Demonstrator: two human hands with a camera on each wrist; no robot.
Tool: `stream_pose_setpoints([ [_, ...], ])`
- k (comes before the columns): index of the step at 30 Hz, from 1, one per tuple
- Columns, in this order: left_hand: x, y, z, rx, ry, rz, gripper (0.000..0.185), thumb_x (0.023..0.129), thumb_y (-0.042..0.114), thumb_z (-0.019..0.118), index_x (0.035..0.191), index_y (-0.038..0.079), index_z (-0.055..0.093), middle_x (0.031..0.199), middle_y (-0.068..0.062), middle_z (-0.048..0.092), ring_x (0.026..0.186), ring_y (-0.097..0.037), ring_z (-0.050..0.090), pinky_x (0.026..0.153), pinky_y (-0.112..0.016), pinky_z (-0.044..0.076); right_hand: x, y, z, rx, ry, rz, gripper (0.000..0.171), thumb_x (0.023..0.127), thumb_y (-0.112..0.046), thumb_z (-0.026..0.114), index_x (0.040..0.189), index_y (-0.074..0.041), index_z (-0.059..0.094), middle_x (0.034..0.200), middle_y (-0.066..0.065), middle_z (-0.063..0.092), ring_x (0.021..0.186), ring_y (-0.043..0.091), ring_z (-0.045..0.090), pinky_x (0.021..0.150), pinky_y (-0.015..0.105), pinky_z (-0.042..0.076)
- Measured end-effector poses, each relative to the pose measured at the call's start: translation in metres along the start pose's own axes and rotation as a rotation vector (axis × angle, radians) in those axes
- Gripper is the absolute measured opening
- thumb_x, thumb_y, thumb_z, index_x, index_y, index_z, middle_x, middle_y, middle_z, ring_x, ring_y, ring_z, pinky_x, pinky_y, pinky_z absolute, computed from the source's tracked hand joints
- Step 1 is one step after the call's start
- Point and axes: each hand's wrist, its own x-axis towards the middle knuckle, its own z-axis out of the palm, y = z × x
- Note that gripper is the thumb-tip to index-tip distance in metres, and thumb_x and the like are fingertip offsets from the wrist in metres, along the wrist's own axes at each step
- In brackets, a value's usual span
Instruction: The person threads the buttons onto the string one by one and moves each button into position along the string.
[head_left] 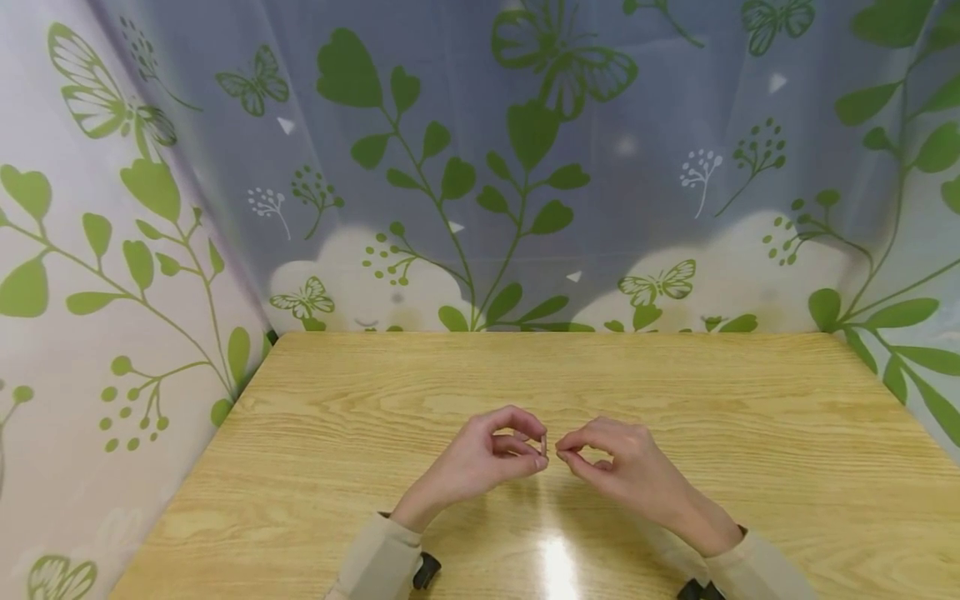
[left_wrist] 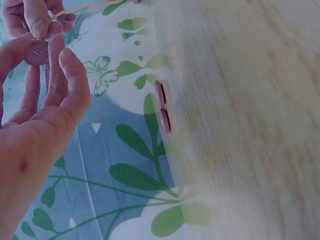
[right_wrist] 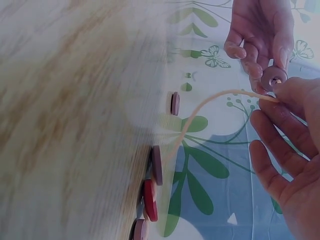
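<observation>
My left hand point(head_left: 480, 454) pinches a round brown button point(left_wrist: 37, 53) by its rim, between thumb and fingers. Several small holes show in the button's face in the left wrist view. Facing it, my right hand point(head_left: 633, 471) pinches a thin pale cord point(right_wrist: 200, 106) close to its end. In the right wrist view the cord's tip is at the middle of the button, partly hidden by the fingertips, so I cannot tell whether it passes through a hole. From the right fingers the cord arcs away toward the buttons lying on the table.
On the wooden table point(head_left: 360, 375), the right wrist view shows a red button point(right_wrist: 150, 201) among brown buttons point(right_wrist: 157, 165). Two more brown buttons point(left_wrist: 165, 121) appear in the left wrist view. A leaf-patterned curtain point(head_left: 622, 208) stands behind the table.
</observation>
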Motion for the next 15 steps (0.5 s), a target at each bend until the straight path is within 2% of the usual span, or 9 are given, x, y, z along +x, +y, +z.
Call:
stream_pose_setpoints([
  [9, -0.0009, 0.0015, 0.0011, -0.005, 0.006, -0.012, 0.032, 0.093, 0.01, 0.074, 0.123, 0.005, 0.063, 0.129, -0.016, 0.062, 0.101, -0.012, 0.071, 0.086, -0.028, 0.06, 0.0007, -0.0014, -0.0003, -0.017, 0.006, 0.03, 0.034, 0.077, 0.013, 0.079, 0.097, -0.014, 0.075, 0.085, -0.001, 0.075, 0.077, 0.008, 0.07, 0.067, 0.011, 0.054],
  [13, -0.0013, 0.001, 0.0019, -0.011, 0.007, -0.018, 0.034, 0.093, 0.01, 0.074, 0.124, 0.003, 0.062, 0.129, -0.016, 0.062, 0.103, -0.014, 0.072, 0.087, -0.028, 0.06, 0.0005, -0.0016, 0.0001, -0.023, 0.007, 0.04, 0.033, 0.077, 0.012, 0.079, 0.097, -0.014, 0.075, 0.085, -0.002, 0.075, 0.077, 0.008, 0.07, 0.067, 0.011, 0.055],
  [15, -0.0015, 0.0009, 0.0023, -0.016, 0.003, -0.02, 0.036, 0.094, 0.01, 0.074, 0.126, 0.001, 0.061, 0.13, -0.018, 0.061, 0.104, -0.014, 0.072, 0.087, -0.028, 0.06, 0.0001, -0.0017, 0.0005, -0.014, 0.001, 0.037, 0.033, 0.077, 0.013, 0.079, 0.097, -0.014, 0.075, 0.086, -0.002, 0.075, 0.078, 0.009, 0.07, 0.063, 0.011, 0.054],
])
